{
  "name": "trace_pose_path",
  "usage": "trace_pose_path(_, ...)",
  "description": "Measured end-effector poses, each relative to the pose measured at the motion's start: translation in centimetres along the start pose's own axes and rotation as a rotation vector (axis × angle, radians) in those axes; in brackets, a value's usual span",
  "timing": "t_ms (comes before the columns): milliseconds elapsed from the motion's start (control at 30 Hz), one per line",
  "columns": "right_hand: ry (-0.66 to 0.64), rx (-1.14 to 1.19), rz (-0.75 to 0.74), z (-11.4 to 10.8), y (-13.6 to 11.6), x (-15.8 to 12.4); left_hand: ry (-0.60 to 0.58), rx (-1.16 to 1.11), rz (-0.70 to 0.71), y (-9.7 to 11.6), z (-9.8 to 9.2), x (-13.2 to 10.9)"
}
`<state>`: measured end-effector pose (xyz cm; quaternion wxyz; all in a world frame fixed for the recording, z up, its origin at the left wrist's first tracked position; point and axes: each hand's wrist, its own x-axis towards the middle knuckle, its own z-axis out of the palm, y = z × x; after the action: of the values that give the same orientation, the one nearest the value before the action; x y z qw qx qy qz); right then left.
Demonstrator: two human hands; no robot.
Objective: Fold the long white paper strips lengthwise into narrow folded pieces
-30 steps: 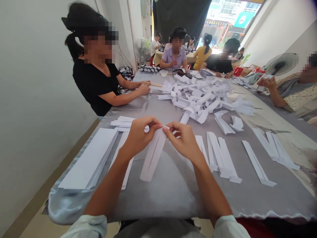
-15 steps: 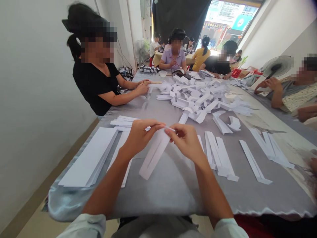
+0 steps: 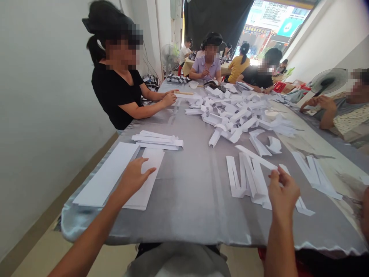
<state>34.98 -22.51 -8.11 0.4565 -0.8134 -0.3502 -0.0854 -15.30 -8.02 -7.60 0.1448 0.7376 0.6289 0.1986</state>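
Note:
My left hand [image 3: 134, 179] lies with fingers spread on a stack of long white paper strips [image 3: 154, 157], holding nothing. My right hand [image 3: 284, 190] pinches the end of a long folded white paper strip [image 3: 255, 157], which slants up and left above a row of folded paper strips [image 3: 248, 181]. Another folded strip [image 3: 301, 204] lies partly hidden under my right hand's side. A small bundle of folded strips [image 3: 158, 140] lies beyond my left hand, and a stack of wider white sheets [image 3: 105, 173] lies to its left.
A grey cloth [image 3: 187, 204] covers the long table. A large heap of folded paper pieces [image 3: 230, 111] fills its middle. Co-workers sit along both sides and the far end. A person in black [image 3: 115, 92] works at the left, and a hand [image 3: 317, 102] shows at the right.
My hands have moved apart. The left went to the strip stack and let go, while the right carried the folded strip rightward to the row of strips.

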Motion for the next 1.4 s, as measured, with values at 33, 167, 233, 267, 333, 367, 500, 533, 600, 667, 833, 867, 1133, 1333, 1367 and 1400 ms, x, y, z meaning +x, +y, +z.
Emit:
trace_pose_path(33, 0.015, -0.041, 0.029, -0.1, 0.8, -0.6, -0.022, 0.046, -0.015, -0.4, 0.8, -0.8)
trace_pose_path(167, -0.088, -0.157, 0.047, 0.2, 1.9, -3.3, -0.121, 0.284, -0.097, -0.3, 2.6, -3.0)
trace_pose_path(233, -0.146, -0.197, 0.061, 0.5, 1.8, -4.3, -0.147, 0.353, -0.100, 0.1, 2.8, -3.5)
trace_pose_path(267, -0.168, -0.204, 0.073, 0.6, 1.7, -4.7, -0.154, 0.369, -0.095, 0.4, 2.7, -3.7)
trace_pose_path(333, -0.200, -0.190, 0.085, 0.8, 1.4, -5.4, -0.167, 0.379, -0.089, 0.8, 2.4, -3.9)
trace_pose_path(367, -0.204, -0.179, 0.084, 0.9, 1.3, -5.5, -0.174, 0.379, -0.091, 1.1, 2.2, -4.0)
trace_pose_path(500, -0.179, -0.148, 0.071, 1.2, 0.5, -5.7, -0.201, 0.372, -0.102, 1.9, 1.6, -4.5)
trace_pose_path(533, -0.164, -0.139, 0.065, 1.2, 0.3, -5.7, -0.201, 0.366, -0.105, 2.1, 1.5, -4.7)
trace_pose_path(600, -0.126, -0.104, 0.045, 1.3, -0.3, -5.7, -0.191, 0.340, -0.127, 2.4, 1.2, -5.0)
trace_pose_path(667, -0.075, -0.057, 0.017, 1.3, -1.0, -5.8, -0.166, 0.296, -0.164, 2.6, 1.0, -5.2)
trace_pose_path(833, 0.010, 0.046, -0.056, 1.4, -3.3, -6.5, -0.066, 0.205, -0.207, 2.8, 0.2, -5.6)
trace_pose_path(867, -0.002, 0.066, -0.072, 1.5, -3.8, -6.6, -0.049, 0.211, -0.212, 2.9, 0.0, -5.6)
trace_pose_path(1133, -0.439, 0.268, -0.176, 2.6, -10.8, -7.3, 0.293, -0.228, -0.021, 6.0, -2.9, -6.0)
trace_pose_path(1333, -0.865, 0.332, -0.340, 3.8, -18.5, -7.1, 0.166, -0.756, 0.014, 10.1, -5.0, -3.6)
trace_pose_path(1367, -0.881, 0.340, -0.342, 3.9, -19.8, -6.8, 0.133, -0.859, 0.021, 10.7, -5.4, -2.9)
trace_pose_path(1400, -0.885, 0.357, -0.326, 3.9, -21.0, -6.4, 0.113, -0.965, 0.043, 11.3, -5.7, -2.3)
